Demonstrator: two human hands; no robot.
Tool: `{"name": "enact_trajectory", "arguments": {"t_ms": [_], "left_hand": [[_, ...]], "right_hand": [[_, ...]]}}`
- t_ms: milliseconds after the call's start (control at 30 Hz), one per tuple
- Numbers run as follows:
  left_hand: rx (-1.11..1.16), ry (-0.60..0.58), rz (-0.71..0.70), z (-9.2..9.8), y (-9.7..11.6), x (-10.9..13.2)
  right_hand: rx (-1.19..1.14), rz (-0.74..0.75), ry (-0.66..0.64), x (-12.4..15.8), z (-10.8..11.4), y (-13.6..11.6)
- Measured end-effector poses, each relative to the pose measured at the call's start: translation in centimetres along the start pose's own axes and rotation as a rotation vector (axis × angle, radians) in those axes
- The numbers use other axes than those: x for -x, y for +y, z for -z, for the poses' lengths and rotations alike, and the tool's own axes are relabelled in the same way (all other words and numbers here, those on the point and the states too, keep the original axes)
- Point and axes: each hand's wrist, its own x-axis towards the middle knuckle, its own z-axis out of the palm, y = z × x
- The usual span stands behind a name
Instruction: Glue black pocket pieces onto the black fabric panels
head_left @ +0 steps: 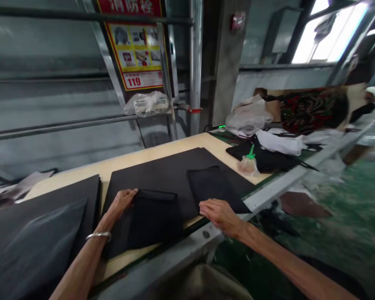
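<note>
My left hand (121, 203) pinches the upper left corner of a black fabric piece (158, 218), which has a folded strip along its top edge. This piece lies on a large dark sheet (162, 173), its lower edge near the table's front. To the right, a second black fabric piece (217, 187) rests flat on the same sheet. At its lower left corner is my right hand (220, 214), with the fingers curled together. Whatever those fingertips hold, if anything, is hidden.
Another dark stack (90, 189) lies at left under a grey-black sheet (46, 233). A green-nozzled bottle in plastic (249, 163) stands at right, by black cloth (275, 160) and white bundles (279, 141). A metal rail (268, 198) edges the table; metal pipes (196, 66) stand behind.
</note>
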Motion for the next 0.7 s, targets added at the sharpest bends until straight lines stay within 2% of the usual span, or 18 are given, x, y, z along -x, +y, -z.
{"name": "enact_trajectory", "arguments": {"t_ms": [133,200,267,367,500,600,700], "left_hand": [[0.077,0.064,-0.005,0.4,-0.5,0.8],[0.142,0.035,0.002,0.6,-0.6,1.3],[0.167,0.018,-0.010,0.6,-1.0,1.6],[0.123,0.069,-0.064,0.2,-1.7,1.7],[-0.063,0.129,-0.154,-0.4,-2.3,1.8],[-0.163,0.109,-0.147,-0.8,-2.3,2.2],[-0.274,0.113,-0.192,-1.3,-2.2,2.7]], "right_hand": [[-0.242,-0.049,-0.189,1.3,2.6,-0.3],[-0.344,-0.085,-0.230,0.7,3.8,-0.3],[-0.386,-0.090,-0.222,-0.7,4.2,-0.4],[-0.329,0.023,-0.206,-3.8,2.3,-0.6],[-0.193,0.170,-0.295,-8.5,-2.2,-1.4],[-0.061,0.142,-0.350,-10.9,-4.7,-1.5],[0.015,0.064,-0.357,-12.2,-6.1,-0.7]]}}
